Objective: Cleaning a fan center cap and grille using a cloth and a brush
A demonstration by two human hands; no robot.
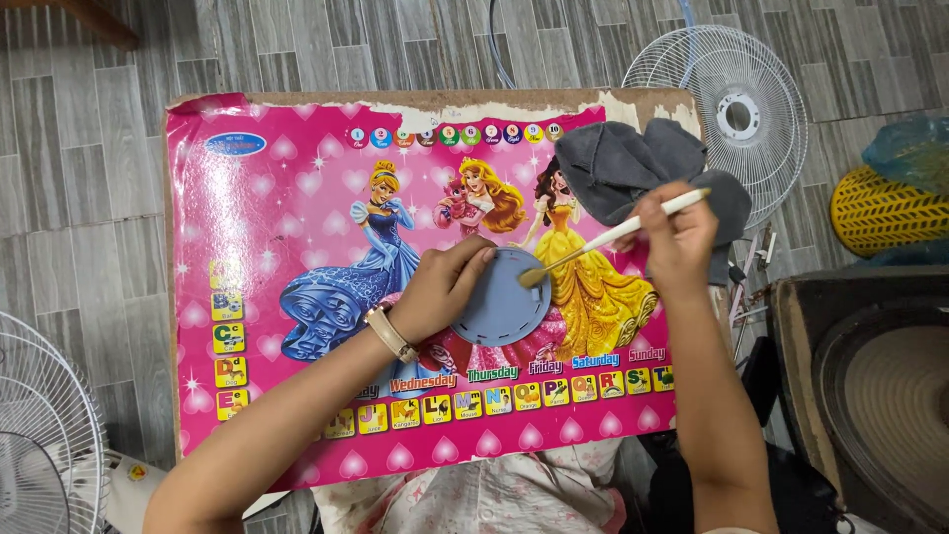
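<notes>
1. Grey plank-patterned floor tiles are surrounding a low tabletop (297, 148) covered in a glossy pink picture sheet with cartoon figures in ball gowns; its far edge is peeling down to bare board.

2. Head view, left hand (442, 287): it is lying fingers-down on the near-left edge of a round grey-blue plastic disc (502, 297), pressing it flat against the tabletop. The fingers are curled over the rim, close together; a pale wristwatch (388, 333) is sitting on the wrist.

3. Head view, right hand (677, 240): it is pinching a slim cream-handled brush (618, 233) between thumb and closed fingers, with the handle running up past the knuckles. The bristle tip is touching the disc's far-right rim, just ahead of the left fingertips.

4. Beyond the right hand a crumpled dark grey cloth (623, 158) is lying on the tabletop's far corner, partly under the wrist.

5. Off the tabletop, a white wire fan guard (736, 109) is resting on the floor past the cloth, another guard (44, 415) is lying out beyond the left elbow, and a yellow basket (885, 213) is sitting outside the right hand.

6. Judging from this, the brushing of the disc appears to be under way at its rim; carrying it further calls for steady pressure from the left hand while the bristles are sweeping across the face.
</notes>
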